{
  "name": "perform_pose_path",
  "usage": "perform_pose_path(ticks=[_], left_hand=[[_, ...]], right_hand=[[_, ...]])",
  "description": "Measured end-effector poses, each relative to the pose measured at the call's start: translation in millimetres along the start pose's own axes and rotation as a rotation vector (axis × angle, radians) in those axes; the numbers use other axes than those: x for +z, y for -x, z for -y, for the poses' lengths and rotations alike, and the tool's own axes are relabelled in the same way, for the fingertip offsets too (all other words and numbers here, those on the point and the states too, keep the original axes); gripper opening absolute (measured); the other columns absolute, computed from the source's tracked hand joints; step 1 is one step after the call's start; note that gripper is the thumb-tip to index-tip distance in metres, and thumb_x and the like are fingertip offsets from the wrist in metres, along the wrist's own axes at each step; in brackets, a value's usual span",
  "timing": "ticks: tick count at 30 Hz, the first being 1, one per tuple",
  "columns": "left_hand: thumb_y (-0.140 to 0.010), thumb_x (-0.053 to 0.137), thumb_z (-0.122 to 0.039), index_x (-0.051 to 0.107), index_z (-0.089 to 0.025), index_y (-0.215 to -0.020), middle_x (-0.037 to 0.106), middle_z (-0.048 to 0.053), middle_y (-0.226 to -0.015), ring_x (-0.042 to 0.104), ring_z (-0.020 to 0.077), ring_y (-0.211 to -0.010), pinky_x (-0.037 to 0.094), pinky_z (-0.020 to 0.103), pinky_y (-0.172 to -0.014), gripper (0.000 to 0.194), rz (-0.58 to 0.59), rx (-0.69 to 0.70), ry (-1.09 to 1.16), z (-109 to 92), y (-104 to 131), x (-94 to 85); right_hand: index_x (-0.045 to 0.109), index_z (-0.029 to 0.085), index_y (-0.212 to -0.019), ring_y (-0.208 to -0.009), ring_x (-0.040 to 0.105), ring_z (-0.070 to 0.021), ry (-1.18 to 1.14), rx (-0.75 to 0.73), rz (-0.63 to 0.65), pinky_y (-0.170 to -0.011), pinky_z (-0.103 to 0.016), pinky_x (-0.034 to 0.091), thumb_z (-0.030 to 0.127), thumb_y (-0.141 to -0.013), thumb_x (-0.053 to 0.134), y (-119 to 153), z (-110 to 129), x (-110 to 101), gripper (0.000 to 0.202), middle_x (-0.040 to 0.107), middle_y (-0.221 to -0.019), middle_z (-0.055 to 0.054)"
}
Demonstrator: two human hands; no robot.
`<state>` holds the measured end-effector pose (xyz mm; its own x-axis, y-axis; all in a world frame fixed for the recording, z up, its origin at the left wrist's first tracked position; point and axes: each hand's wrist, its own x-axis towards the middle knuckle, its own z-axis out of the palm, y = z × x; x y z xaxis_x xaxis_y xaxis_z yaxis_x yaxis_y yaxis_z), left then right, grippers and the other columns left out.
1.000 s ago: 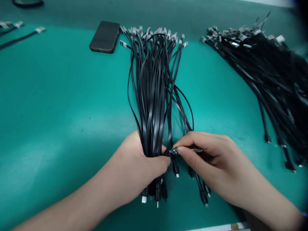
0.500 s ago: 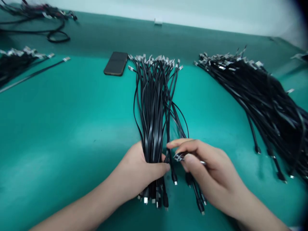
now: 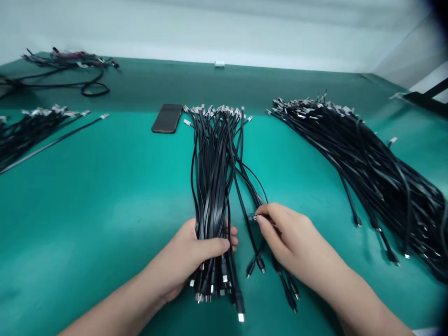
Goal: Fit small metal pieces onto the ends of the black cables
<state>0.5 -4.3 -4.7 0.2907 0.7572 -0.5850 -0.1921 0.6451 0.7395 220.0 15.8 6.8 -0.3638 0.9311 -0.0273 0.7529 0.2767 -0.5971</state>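
Note:
My left hand point(image 3: 198, 252) is wrapped round the lower part of a thick bundle of black flat USB cables point(image 3: 212, 182), thumb across the front. Silver plugs fan out at the bundle's far end, and smaller plugs hang below my fist. To its right, my right hand point(image 3: 290, 233) pinches a small silver metal piece point(image 3: 256, 217); only its tip shows, so its kind is unclear. A few loose cables point(image 3: 247, 219) lie between the hands, two with their near ends crossing. Further cable ends point(image 3: 289, 291) come out from under my right hand.
A large pile of black cables point(image 3: 371, 172) lies on the right of the green mat point(image 3: 115, 186). Another pile point(image 3: 31, 130) is at the left. A phone point(image 3: 167, 118) lies beyond the bundle, and tangled wires point(image 3: 73, 60) are at the back left.
The view has tilted up. A cable beside my left thumb now lies apart from the bundle, on the right. My right hand has closed further over the metal piece.

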Motion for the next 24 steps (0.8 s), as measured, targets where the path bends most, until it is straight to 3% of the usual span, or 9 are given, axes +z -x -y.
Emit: perform_pose_path(ticks=[2,4,7,10,13,19,21,24], left_hand=[[-0.073,0.082,-0.021,0.072,-0.018,-0.095,0.074,0.001,-0.090,0.068,0.0167,-0.082,0.051,0.031,-0.077,0.025,-0.014,-0.001,0.000,0,0,-0.4],[-0.071,0.083,-0.020,0.070,-0.018,-0.092,0.070,-0.003,-0.081,0.065,0.0137,-0.074,0.047,0.028,-0.070,0.025,-0.012,0.013,0.009,0,-1,0.1],[-0.070,0.083,-0.020,0.068,-0.018,-0.089,0.066,-0.004,-0.077,0.062,0.0127,-0.071,0.045,0.028,-0.069,0.025,-0.008,0.039,0.010,0,-2,1.7],[-0.069,0.083,-0.021,0.067,-0.017,-0.090,0.065,-0.004,-0.079,0.060,0.0128,-0.072,0.045,0.028,-0.069,0.027,-0.015,0.046,0.001,0,-2,3.4],[-0.073,0.082,-0.023,0.066,-0.017,-0.092,0.066,-0.003,-0.082,0.060,0.0132,-0.073,0.045,0.029,-0.072,0.026,-0.033,0.025,0.003,0,-1,5.1],[-0.076,0.082,-0.028,0.068,-0.018,-0.091,0.067,-0.001,-0.083,0.060,0.0150,-0.078,0.044,0.031,-0.076,0.023,-0.020,0.031,-0.082,4,-1,3.3],[-0.076,0.083,-0.028,0.069,-0.018,-0.094,0.070,0.001,-0.090,0.062,0.0174,-0.084,0.044,0.033,-0.081,0.025,-0.005,0.039,-0.100,4,-2,2.2],[-0.081,0.078,-0.023,0.071,-0.019,-0.094,0.072,0.002,-0.095,0.063,0.0188,-0.094,0.044,0.033,-0.089,0.016,0.117,0.088,-0.095,0,-3,2.9]], right_hand=[[0.063,0.021,-0.102,-0.076,0.064,-0.0197,-0.114,0.001,0.011,-0.067,-0.035,0.049,0.033,-0.105,0.042,4,1,-6,0.025,0.068,-0.089,-0.005],[0.066,0.025,-0.108,-0.068,0.062,-0.0154,-0.250,-0.001,0.142,-0.059,-0.030,0.049,0.032,-0.104,0.043,11,6,-10,0.024,0.069,-0.092,-0.002],[0.067,0.033,-0.122,-0.064,0.062,-0.0117,-0.359,0.020,0.356,-0.056,-0.026,0.050,0.027,-0.102,0.047,22,13,-9,0.028,0.070,-0.103,-0.001],[0.071,0.031,-0.119,-0.065,0.063,-0.0107,-0.398,0.013,0.422,-0.058,-0.025,0.051,0.022,-0.100,0.050,25,18,-3,0.029,0.070,-0.107,-0.003],[0.076,0.022,-0.103,-0.059,0.059,-0.0100,-0.471,-0.019,0.358,-0.053,-0.024,0.047,0.016,-0.098,0.048,17,18,4,0.029,0.072,-0.094,-0.004],[0.077,0.017,-0.101,-0.056,0.061,-0.0115,-0.617,0.088,0.044,-0.051,-0.026,0.052,0.020,-0.095,0.052,-4,16,9,0.026,0.075,-0.092,-0.008],[0.077,0.017,-0.104,-0.056,0.062,-0.0117,-0.631,0.085,0.003,-0.054,-0.028,0.056,0.022,-0.095,0.054,-8,16,12,0.026,0.075,-0.090,-0.008],[0.076,0.017,-0.110,-0.059,0.064,-0.0119,-0.651,0.050,0.008,-0.058,-0.029,0.058,0.022,-0.096,0.052,-12,16,17,0.028,0.074,-0.091,-0.007]])
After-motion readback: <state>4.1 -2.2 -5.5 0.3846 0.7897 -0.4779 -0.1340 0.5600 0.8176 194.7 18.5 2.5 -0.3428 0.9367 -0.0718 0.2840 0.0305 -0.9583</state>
